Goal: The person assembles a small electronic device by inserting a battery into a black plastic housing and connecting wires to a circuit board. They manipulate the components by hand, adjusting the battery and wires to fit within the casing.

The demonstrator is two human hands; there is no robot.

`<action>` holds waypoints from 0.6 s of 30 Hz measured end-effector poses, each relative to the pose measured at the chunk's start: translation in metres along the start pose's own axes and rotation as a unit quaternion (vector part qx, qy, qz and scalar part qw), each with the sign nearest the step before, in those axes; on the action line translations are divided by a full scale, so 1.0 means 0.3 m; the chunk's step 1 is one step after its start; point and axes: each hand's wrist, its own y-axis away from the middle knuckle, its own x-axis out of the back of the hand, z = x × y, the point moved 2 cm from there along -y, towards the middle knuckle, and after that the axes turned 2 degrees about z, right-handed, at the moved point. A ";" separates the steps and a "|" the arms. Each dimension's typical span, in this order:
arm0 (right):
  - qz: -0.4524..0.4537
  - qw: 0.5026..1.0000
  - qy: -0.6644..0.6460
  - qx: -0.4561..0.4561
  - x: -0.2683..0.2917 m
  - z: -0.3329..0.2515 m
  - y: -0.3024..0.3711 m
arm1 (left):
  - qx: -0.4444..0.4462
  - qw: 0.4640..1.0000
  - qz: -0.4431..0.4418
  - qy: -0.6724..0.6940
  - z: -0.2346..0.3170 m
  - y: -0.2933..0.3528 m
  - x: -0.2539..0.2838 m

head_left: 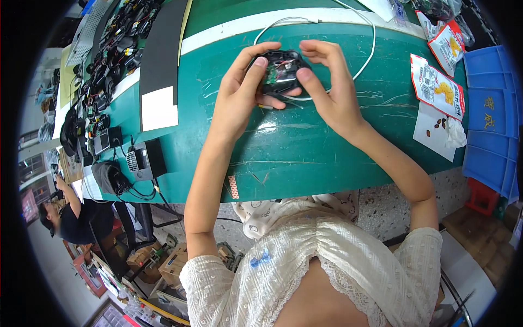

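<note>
A black plastic housing [280, 72] with a green circuit board and thin wires inside is held up above the green table. My left hand [248, 82] grips its left side, thumb on the near rim and fingers curled round behind and beneath. My right hand [329, 82] is at the right side, its thumb pressed against the edge and its fingers bent, partly apart, beyond the far corner. Whether those fingers also touch the housing I cannot tell. A white cable [373, 46] loops on the table behind and around my hands.
Black electronic parts [117, 54] pile up at the far left, beside a dark board [163, 49]. A small speaker-like box [146, 159] stands near the left edge. Snack packets [436, 90] and a white paper [427, 131] lie right, by blue bins [493, 109]. Another person [76, 220] sits left.
</note>
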 end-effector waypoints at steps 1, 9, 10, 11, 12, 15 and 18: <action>-0.015 1.000 -0.009 -0.018 -0.001 -0.003 0.003 | 0.010 1.000 -0.016 0.000 0.002 0.000 -0.001; 0.011 0.982 0.135 0.129 0.037 -0.013 -0.023 | 0.070 0.956 -0.128 0.256 -0.002 -0.012 0.023; 0.010 0.977 0.146 0.157 0.036 -0.024 -0.021 | 0.072 0.946 -0.144 0.282 -0.006 -0.014 0.028; 0.008 0.970 0.158 0.184 0.034 -0.041 -0.014 | 0.067 0.947 -0.137 0.283 -0.008 -0.015 0.029; 0.006 0.962 0.170 0.212 0.031 -0.056 -0.006 | 0.063 0.948 -0.129 0.283 -0.008 -0.016 0.029; -0.022 0.957 0.159 0.243 0.014 -0.069 0.024 | 0.057 0.944 -0.117 0.302 -0.007 -0.020 0.030; -0.076 0.964 0.170 0.191 0.001 -0.089 0.046 | 0.046 0.928 -0.110 0.352 -0.017 -0.021 0.035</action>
